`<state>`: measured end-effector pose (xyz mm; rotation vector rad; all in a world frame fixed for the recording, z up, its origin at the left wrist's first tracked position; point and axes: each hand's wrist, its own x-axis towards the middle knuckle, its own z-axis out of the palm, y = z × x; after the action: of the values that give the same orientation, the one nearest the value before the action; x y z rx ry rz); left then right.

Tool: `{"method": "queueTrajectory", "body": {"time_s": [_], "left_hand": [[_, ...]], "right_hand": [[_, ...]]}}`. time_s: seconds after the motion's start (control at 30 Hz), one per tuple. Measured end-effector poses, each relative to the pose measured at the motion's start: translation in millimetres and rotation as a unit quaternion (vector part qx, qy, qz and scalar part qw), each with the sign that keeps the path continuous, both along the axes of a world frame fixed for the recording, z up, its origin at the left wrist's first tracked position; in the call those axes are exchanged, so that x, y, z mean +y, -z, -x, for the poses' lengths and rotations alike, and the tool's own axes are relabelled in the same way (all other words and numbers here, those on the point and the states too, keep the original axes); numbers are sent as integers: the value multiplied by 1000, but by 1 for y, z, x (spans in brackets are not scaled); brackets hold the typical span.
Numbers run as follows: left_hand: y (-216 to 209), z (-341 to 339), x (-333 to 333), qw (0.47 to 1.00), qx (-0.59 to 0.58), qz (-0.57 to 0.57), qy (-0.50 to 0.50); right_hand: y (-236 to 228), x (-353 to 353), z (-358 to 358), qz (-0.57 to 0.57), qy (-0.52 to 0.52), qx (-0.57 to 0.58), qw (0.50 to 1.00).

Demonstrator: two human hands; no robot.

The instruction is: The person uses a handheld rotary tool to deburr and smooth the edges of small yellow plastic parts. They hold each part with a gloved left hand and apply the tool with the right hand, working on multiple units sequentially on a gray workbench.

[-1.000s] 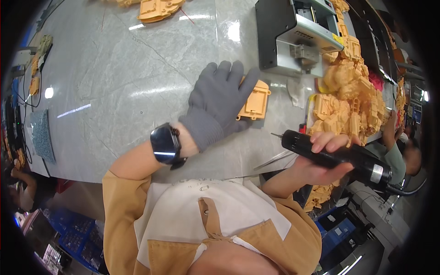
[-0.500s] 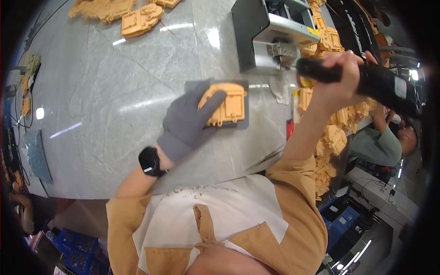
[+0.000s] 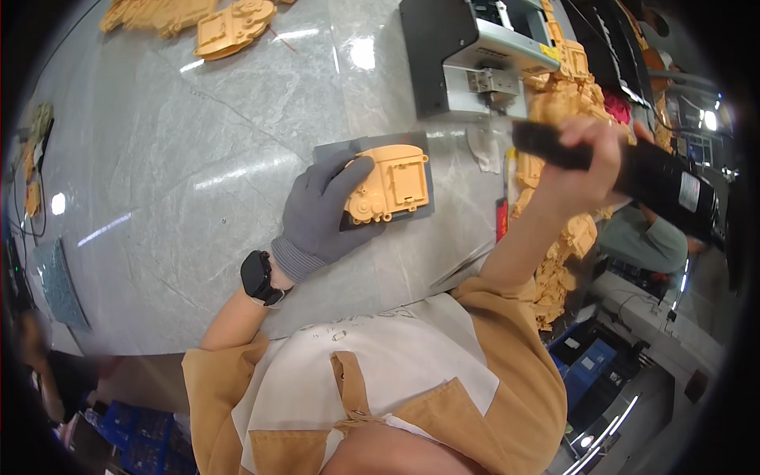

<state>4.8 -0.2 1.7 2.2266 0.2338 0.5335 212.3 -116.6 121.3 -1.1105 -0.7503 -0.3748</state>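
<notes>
We have the orange housing lying in the grip of our gloved left hand, whose fingers curl over its left part and pinch it from that side. Under both is a dark mat, showing past the grip's far and right sides, on the grey tabletop. To the right of that hold, well apart from the housing, our bare right hand wraps around a black power tool; its tip is too blurred to tell. Beyond the left grip, to the right, stands a black-and-silver machine.
</notes>
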Motion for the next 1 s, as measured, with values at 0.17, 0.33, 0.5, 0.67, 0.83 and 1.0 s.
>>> {"method": "queueTrajectory", "body": {"time_s": [0.17,0.33,0.5,0.67,0.83,1.0], "left_hand": [[3,-1,1,1000,-16,-3,2],[-13,2,7,994,-33,102,12],[-89,-50,38,979,-161,-123,-10],[-122,-157,43,944,-174,-276,44],[-88,-119,38,974,-182,-134,0],[-55,-37,23,998,-50,-38,-14]], "right_hand": [[20,24,-27,-8,27,29,999],[26,-4,-4,56,-9,114,992],[11,-43,23,-33,18,142,989],[9,-44,9,-89,8,90,992],[-3,-7,-31,-62,-14,19,998],[3,24,-27,-32,49,74,996]]}}
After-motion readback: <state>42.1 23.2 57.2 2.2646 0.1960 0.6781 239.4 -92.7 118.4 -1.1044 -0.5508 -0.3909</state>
